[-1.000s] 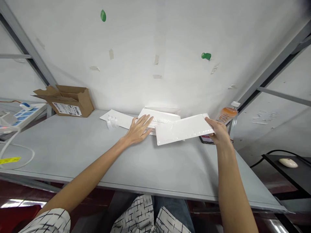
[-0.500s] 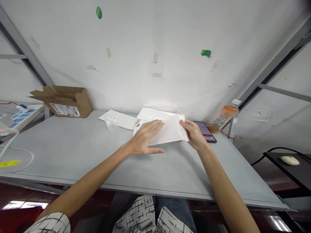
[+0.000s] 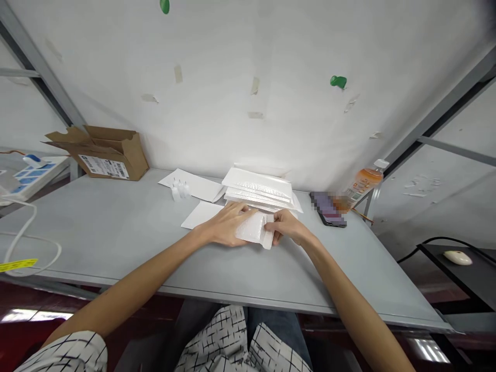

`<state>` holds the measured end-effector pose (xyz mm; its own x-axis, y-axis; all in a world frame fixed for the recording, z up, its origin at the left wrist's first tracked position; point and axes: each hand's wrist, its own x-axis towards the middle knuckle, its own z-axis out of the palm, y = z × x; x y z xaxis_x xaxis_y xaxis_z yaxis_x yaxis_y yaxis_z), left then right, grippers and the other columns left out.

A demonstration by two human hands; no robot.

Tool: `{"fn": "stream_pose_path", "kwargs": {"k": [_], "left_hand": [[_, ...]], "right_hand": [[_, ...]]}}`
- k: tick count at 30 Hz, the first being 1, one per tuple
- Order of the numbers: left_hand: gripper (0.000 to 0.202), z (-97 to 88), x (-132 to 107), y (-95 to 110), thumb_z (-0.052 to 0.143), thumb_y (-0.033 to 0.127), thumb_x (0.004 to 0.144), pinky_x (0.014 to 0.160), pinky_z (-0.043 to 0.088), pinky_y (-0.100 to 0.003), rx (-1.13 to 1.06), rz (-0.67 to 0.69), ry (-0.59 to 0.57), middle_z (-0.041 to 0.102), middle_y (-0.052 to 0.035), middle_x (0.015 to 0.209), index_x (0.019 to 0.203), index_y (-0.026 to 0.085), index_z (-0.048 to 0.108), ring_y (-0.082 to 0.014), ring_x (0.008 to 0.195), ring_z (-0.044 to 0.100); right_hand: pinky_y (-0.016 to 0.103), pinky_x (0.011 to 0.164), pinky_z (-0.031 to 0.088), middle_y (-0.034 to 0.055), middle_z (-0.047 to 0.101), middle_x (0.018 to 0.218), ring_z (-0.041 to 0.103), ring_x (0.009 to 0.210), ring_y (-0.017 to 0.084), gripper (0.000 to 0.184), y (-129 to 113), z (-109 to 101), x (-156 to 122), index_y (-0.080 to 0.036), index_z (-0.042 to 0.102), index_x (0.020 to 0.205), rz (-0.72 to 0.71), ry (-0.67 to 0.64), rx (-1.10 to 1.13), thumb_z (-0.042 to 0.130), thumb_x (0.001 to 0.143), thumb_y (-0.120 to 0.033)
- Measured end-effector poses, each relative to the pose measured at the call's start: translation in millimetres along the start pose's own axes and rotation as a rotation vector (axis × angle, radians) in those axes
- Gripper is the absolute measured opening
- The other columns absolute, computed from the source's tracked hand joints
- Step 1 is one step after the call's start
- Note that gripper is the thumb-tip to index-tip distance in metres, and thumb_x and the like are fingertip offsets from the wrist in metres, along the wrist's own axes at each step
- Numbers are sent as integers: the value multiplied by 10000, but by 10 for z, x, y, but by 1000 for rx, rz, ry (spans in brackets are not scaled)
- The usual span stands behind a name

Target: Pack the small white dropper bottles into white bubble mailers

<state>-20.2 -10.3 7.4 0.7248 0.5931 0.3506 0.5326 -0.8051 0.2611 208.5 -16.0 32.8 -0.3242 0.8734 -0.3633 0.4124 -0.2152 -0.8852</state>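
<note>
A small white bubble mailer [image 3: 253,227] is held between my two hands just above the grey table. My left hand [image 3: 225,225] grips it from the left, with the fingers bent over its top side. At its right end my right hand [image 3: 287,226] pinches the edge between thumb and fingers. Right behind lies a stack of white bubble mailers [image 3: 258,185], several deep. A flat white sheet or mailer [image 3: 201,214] sticks out partly from under my left forearm and hand.
White cards or mailers [image 3: 194,185] lie at the back left beside small clear plastic pieces [image 3: 180,191]. An open cardboard box [image 3: 108,155] stands far left, near a white cable [image 3: 29,237]. A phone [image 3: 327,209] and an orange drink bottle [image 3: 362,186] are at the right.
The mailer in my hands has come down and nearer and now shows a smaller, bunched or folded shape. My left fingers have closed onto it, uncovering the stack behind.
</note>
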Motion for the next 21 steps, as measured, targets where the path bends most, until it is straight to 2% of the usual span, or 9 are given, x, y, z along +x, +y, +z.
{"fn": "stream_pose_path", "kwargs": {"k": [4, 7, 9, 13, 16, 18, 21], "left_hand": [[779, -11, -12, -46, 709, 366, 709, 852, 471, -437, -14, -59, -61, 541, -125, 1188, 1414, 211, 418, -286, 969, 582], [688, -26, -34, -96, 701, 374, 734, 843, 477, -411, -34, -89, -133, 555, -120, 1170, 1358, 192, 473, -283, 983, 588], [643, -27, -67, -121, 699, 407, 753, 886, 470, -418, -41, -61, -148, 564, -117, 1159, 1325, 190, 502, -287, 1014, 583], [671, 5, -198, -162, 706, 432, 753, 939, 460, -424, -42, 19, -100, 555, -128, 1194, 1343, 193, 490, -291, 1067, 564], [668, 21, -322, -195, 695, 409, 755, 947, 461, -428, -52, 41, -55, 547, -139, 1215, 1350, 191, 483, -298, 1093, 550], [658, 8, -400, -219, 681, 411, 764, 947, 460, -442, -61, 50, -49, 552, -148, 1210, 1347, 177, 485, -308, 1095, 548], [675, -36, -505, -260, 674, 436, 776, 957, 455, -467, -63, 56, -38, 556, -156, 1216, 1361, 171, 470, -319, 1107, 542]], "right_hand": [[236, 432, 512, 64, 676, 530, 604, 411, 142, 102, 44, -3, 42, -141, 604, 598, 12, 38, -49, 622, 696, -120], [219, 427, 487, 41, 646, 498, 592, 415, 131, 119, 72, 7, 65, -149, 584, 577, 15, 63, -106, 609, 682, -99], [205, 408, 452, 28, 623, 477, 586, 416, 127, 133, 87, 37, 78, -156, 565, 562, 23, 70, -158, 595, 674, -90], [195, 368, 358, -23, 542, 435, 504, 355, 93, 154, 103, 142, 91, -169, 521, 547, 47, 29, -194, 556, 675, -91], [193, 364, 296, -60, 454, 418, 441, 324, 65, 220, 103, 226, 89, -186, 428, 516, 15, -11, -188, 544, 681, -97], [198, 382, 310, -63, 427, 407, 454, 329, 70, 268, 100, 261, 80, -195, 390, 509, -12, -35, -189, 551, 711, -123], [216, 408, 357, -28, 519, 455, 538, 380, 106, 268, 74, 265, 39, -184, 481, 566, -18, -123, -226, 596, 795, -261]]}}
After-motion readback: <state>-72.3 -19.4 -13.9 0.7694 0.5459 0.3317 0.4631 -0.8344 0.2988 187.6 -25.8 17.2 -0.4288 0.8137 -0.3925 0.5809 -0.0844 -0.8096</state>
